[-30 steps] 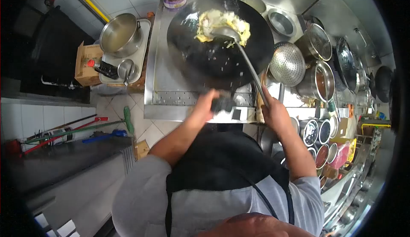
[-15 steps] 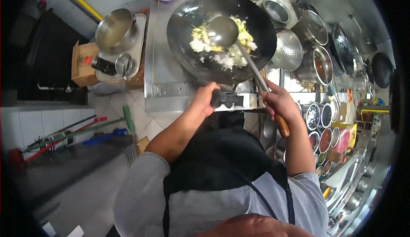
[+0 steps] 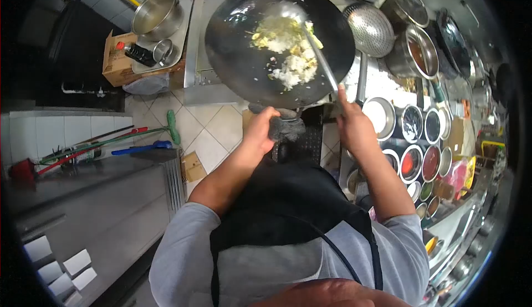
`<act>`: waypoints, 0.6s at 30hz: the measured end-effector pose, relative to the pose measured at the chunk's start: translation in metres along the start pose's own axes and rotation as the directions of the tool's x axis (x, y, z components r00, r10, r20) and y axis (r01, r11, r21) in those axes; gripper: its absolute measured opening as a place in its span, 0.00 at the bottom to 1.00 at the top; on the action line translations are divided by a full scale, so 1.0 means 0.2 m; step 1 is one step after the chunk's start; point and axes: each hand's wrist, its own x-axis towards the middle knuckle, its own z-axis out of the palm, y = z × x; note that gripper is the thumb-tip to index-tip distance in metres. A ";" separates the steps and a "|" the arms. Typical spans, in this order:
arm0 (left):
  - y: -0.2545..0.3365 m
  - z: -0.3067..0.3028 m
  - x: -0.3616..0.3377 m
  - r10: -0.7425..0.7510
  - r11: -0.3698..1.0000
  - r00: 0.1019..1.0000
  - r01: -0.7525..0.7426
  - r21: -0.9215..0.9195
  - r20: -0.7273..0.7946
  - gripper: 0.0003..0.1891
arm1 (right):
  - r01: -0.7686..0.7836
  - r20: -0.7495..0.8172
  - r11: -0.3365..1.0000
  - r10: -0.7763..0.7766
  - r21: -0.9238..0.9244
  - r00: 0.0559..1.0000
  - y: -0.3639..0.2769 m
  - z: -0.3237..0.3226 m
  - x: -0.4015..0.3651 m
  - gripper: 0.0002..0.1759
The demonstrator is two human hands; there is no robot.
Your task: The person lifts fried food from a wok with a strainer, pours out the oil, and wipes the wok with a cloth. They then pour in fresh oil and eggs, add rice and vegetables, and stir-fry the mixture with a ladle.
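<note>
A large black wok (image 3: 238,58) fills the top middle of the view, its near side reaching past the stove's front edge. Inside lies a loose heap of white rice with yellow and pale green bits (image 3: 293,66). My left hand (image 3: 260,132) is closed around the wok's near handle, with a dark folded cloth (image 3: 286,129) beneath the grip. My right hand (image 3: 356,129) grips a long-handled ladle (image 3: 321,58), its index finger stretched along the shaft. Steam and motion blur the ladle's bowl, which is at the food's far side.
Right of the wok are a perforated strainer (image 3: 370,30) and a pot of brown liquid (image 3: 415,52). Several round seasoning containers (image 3: 412,162) stand closer on the right. At left, a steel pot (image 3: 157,14) and a dark bottle (image 3: 139,55) sit on a tray. Brooms lie left.
The wok has come toward me, over the stove's edge. The ladle's bowl has moved to the far side, and the rice has spread into a longer heap. My view has shifted slightly.
</note>
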 end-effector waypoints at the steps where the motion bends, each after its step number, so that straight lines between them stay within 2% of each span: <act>1: -0.02 -0.02 0.00 0.000 1.000 0.999 0.001 -0.020 0.039 0.15 | -0.051 0.096 0.998 0.054 -0.036 0.994 -0.01 0.04 -0.03 0.38; 3: -0.08 0.00 -0.06 0.019 0.998 1.000 -0.018 0.064 -0.005 0.17 | -0.021 0.199 0.997 0.007 0.068 0.980 -0.05 0.10 -0.12 0.38; 4: -0.11 -0.03 -0.06 0.029 0.998 0.999 -0.028 0.057 -0.020 0.17 | 0.004 0.197 0.986 -0.038 0.168 0.980 -0.03 0.12 -0.17 0.33; 5: -0.14 -0.06 -0.07 0.036 0.998 0.999 -0.034 0.054 -0.038 0.17 | 0.025 0.189 0.963 -0.078 0.269 0.979 0.00 0.14 -0.22 0.30; 6: -0.15 -0.08 -0.09 -0.031 0.999 0.999 0.033 0.042 -0.044 0.17 | 0.048 0.075 0.883 -0.094 0.467 0.993 0.09 0.17 -0.26 0.20; 7: -0.17 -0.09 -0.11 -0.045 0.996 0.998 0.048 0.074 -0.045 0.17 | -0.223 0.326 0.781 0.027 0.584 0.945 0.21 0.16 -0.28 0.19; 8: -0.18 -0.08 -0.12 -0.013 0.998 0.996 0.019 0.060 -0.089 0.16 | -0.488 0.505 0.571 0.145 0.660 0.851 0.38 0.25 -0.31 0.18; 9: -0.19 -0.08 -0.14 0.020 0.999 0.991 -0.014 0.043 -0.135 0.15 | -0.703 0.683 0.304 0.188 0.643 0.706 0.53 0.42 -0.32 0.17; 10: -0.18 -0.06 -0.17 -0.023 0.999 0.990 0.028 0.030 -0.142 0.16 | -0.700 0.679 0.283 0.183 0.656 0.711 0.62 0.61 -0.32 0.17; 12: -0.16 -0.07 -0.20 -0.027 0.998 0.985 0.036 0.055 -0.171 0.17 | -0.745 0.741 -0.088 0.236 0.661 0.629 0.73 1.01 -0.27 0.18; 13: -0.16 -0.07 -0.19 -0.022 0.998 0.981 0.031 0.047 -0.195 0.17 | -0.730 0.729 -0.095 0.224 0.677 0.646 0.81 1.19 -0.18 0.18; 14: -0.15 -0.08 -0.19 -0.005 0.999 0.976 0.013 0.035 -0.218 0.17 | -0.585 0.627 -0.232 0.367 0.777 0.687 0.87 1.36 -0.06 0.18; 15: -0.13 -0.03 -0.22 -0.007 1.000 0.981 0.013 0.027 -0.196 0.16 | -0.409 0.532 -0.341 0.506 0.847 0.679 0.90 1.46 0.05 0.18; 16: -0.14 -0.03 -0.20 0.037 0.999 0.966 -0.027 0.041 -0.255 0.16 | -0.396 0.523 -0.346 0.481 0.851 0.704 0.92 1.51 0.19 0.18; 18: -0.13 0.02 -0.21 0.084 0.995 0.931 -0.061 0.077 -0.354 0.15 | -0.106 0.497 -0.541 0.655 0.834 0.569 0.90 1.58 0.39 0.17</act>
